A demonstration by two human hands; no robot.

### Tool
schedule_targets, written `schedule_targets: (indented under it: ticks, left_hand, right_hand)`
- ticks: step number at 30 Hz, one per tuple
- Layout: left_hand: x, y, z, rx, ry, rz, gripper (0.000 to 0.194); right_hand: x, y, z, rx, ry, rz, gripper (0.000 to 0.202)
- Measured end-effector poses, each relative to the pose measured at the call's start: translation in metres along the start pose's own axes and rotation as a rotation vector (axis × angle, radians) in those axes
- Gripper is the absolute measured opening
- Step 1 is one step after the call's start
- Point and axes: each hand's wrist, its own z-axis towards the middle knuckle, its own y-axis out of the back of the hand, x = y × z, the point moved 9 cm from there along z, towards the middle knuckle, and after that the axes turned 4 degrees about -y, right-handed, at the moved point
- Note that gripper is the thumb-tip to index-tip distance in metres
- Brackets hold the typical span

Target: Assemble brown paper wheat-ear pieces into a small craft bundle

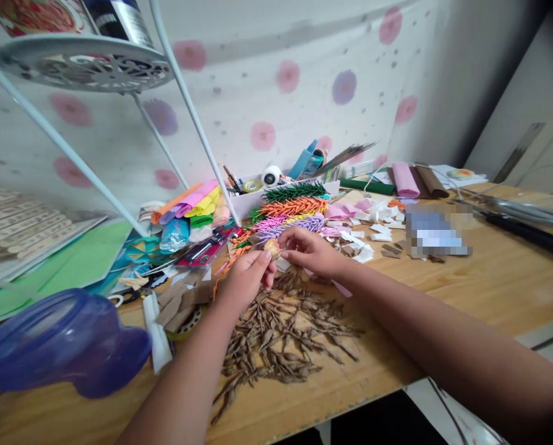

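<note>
My left hand [251, 275] pinches a small yellowish-orange piece [273, 248] between thumb and fingers; its kind is too small to make out. Close against it, my right hand [311, 250] has its fingers curled together at the piece's right side, and whether they grip it is unclear. Below both hands lies a spread of twisted brown paper strips [276, 337], leaf-like in shape. Just beyond the hands are bundles of fringed paper sprigs, among them a purple one [290, 227], an orange one [295, 206] and a dark green one [295, 191].
A blue-purple plastic container [67, 340] stands at the left front, below a green sheet [58, 278]. White stand legs [188, 105] rise at the left. Rolled crepe paper [188, 204], a white box [253, 201] of tools and paper scraps [364, 247] lie farther back.
</note>
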Motion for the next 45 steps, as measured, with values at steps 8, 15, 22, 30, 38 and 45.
schedule_targets:
  ticks: [8, 15, 22, 30, 38, 45]
  left_hand:
    - [0.004, -0.01, -0.002, 0.078, 0.062, -0.102, 0.031]
    - [0.006, -0.011, -0.002, 0.069, 0.093, -0.175, 0.029]
    - [0.011, -0.009, -0.002, 0.031, 0.165, -0.381, 0.027]
    - [0.012, -0.018, -0.005, 0.068, 0.246, -0.456, 0.025]
    - [0.013, -0.021, -0.005, 0.098, 0.26, -0.427, 0.026]
    - [0.009, -0.03, -0.008, 0.156, 0.261, -0.53, 0.027]
  right_hand:
    - [0.015, 0.0, -0.002, 0.002, 0.183, -0.159, 0.009]
    - [0.033, 0.007, -0.005, -0.051, 0.371, -0.35, 0.009]
    - [0.031, 0.001, -0.006, -0.005, 0.34, -0.481, 0.011]
    - [0.033, -0.004, -0.008, 0.031, 0.319, -0.573, 0.009]
    - [0.033, -0.003, -0.005, -0.014, 0.277, -0.669, 0.011]
    - [0.039, -0.006, -0.006, 0.002, 0.368, -0.718, 0.01]
